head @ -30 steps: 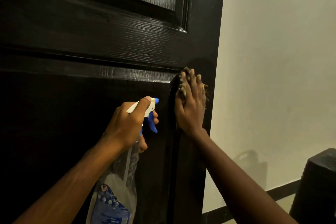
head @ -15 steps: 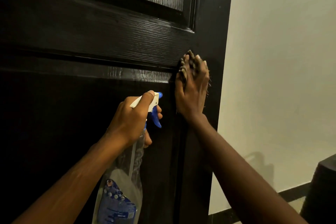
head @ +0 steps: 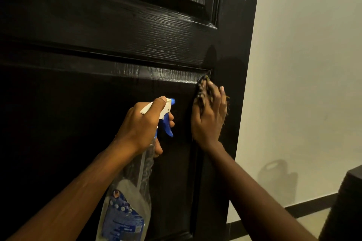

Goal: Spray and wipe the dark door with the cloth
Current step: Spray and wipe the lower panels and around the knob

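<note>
Both busy: your left hand [head: 141,125] grips the spray bottle [head: 127,201], contents unclear; right hand [head: 209,121], fingers flat, presses the half-hidden cloth [head: 200,94].

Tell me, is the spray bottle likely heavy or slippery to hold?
Probably light: the spray bottle is clear plastic and looks only partly full. Likely a secure hold, since the left hand grips its narrow neck under the trigger head.
</note>
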